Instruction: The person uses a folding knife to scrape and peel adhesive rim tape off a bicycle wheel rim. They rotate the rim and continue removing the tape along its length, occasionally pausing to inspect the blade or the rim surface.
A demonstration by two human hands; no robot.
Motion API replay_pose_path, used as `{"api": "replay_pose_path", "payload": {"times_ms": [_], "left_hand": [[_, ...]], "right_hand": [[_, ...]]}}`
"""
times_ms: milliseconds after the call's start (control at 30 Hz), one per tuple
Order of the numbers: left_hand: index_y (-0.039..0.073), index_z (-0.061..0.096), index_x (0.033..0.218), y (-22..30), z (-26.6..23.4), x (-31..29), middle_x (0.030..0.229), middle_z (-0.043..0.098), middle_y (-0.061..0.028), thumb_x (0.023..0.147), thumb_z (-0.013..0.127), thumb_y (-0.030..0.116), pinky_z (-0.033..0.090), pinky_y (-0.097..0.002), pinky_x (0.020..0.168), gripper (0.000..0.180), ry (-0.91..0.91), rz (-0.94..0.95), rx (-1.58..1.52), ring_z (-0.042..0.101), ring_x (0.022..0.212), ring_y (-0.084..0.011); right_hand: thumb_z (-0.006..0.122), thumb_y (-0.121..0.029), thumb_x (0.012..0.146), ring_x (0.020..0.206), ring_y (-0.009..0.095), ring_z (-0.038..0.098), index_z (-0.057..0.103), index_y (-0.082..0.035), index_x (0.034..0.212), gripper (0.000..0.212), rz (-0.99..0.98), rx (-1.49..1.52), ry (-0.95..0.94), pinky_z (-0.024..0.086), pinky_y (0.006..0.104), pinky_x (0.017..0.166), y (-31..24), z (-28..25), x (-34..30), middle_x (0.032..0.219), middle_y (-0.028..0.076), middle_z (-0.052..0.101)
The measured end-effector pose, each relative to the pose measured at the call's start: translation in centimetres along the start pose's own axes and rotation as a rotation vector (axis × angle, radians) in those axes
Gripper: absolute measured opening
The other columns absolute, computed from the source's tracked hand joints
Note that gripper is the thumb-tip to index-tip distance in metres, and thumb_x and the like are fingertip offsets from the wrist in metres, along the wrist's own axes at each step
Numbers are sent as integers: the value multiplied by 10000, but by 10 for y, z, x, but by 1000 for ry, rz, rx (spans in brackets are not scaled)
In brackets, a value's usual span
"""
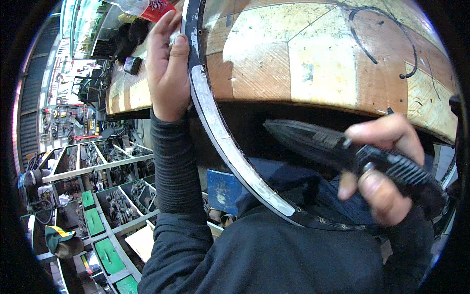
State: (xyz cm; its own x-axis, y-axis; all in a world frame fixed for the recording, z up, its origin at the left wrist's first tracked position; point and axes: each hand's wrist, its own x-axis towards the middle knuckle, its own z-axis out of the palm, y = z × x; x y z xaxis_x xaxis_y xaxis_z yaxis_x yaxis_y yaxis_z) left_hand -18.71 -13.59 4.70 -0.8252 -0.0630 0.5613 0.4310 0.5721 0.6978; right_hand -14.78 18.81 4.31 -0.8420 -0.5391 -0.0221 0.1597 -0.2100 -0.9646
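In the head view, the rim point(237, 161) runs from the far left, over the edge of the bench point(313, 73), down in front of your body and off toward the near right. Your left hand point(169, 73) lies against its far-left part, thumb at the side; I can't tell whether your fingers close around it. Your right hand point(404, 142) grips the knife point(342, 152) by its handle, thumb and fingers wrapped round, the blade out and pointing left. The blade stands apart from the rim, to its right, and is blurred.

The work looks like scraping or peeling the rim's face, and it seems only partly done. A long pale strip point(210, 110) covers the middle stretch; I can't tell whether that is a label or a cleaned surface. If it is a label, most of what shows here is left to do. Beyond both ends the rim is dark, with pale patches toward the far end and specks toward the near right, which may be residue. The part of the rim outside the view can't be judged.
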Motion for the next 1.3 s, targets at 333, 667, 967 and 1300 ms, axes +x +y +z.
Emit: {"api": "replay_pose_path", "payload": {"times_ms": [333, 667, 967, 1300], "left_hand": [[41, 663, 949, 104, -22, 6, 975, 657, -96, 705, 663, -12, 467, -397, 821, 249, -707, 470, 714, 619, 921, -304], [72, 681, 946, 111, -23, 46, 831, 563, -95, 803, 666, 78, 477, -402, 752, 143, -900, 398, 970, 589, 844, -305], [105, 696, 874, 102, -8, 64, 800, 569, -98, 786, 653, 47, 479, -422, 706, 113, -1206, 248, 926, 599, 793, -323], [72, 639, 948, 121, 1, 43, 896, 626, -85, 725, 612, 22, 487, -427, 763, 230, -1141, 392, 1273, 635, 890, -298]], "right_hand": [[673, -291, 776, 577, 139, 580, 494, 60, 1164, 552, 112, 10, 356, 475, 243, 527, -8, -36, -58, 859, 133, 614], [616, -154, 801, 583, 153, 600, 487, 75, 1153, 439, -56, 260, 292, 496, 252, 558, 33, -35, -97, 850, 162, 615], [621, -154, 805, 600, 148, 605, 495, 76, 1148, 432, -57, 274, 266, 501, 251, 571, 29, -38, -96, 849, 151, 617], [608, -151, 800, 598, 150, 604, 488, 76, 1145, 430, -50, 289, 264, 500, 260, 579, 29, -40, -96, 838, 160, 621]]}}
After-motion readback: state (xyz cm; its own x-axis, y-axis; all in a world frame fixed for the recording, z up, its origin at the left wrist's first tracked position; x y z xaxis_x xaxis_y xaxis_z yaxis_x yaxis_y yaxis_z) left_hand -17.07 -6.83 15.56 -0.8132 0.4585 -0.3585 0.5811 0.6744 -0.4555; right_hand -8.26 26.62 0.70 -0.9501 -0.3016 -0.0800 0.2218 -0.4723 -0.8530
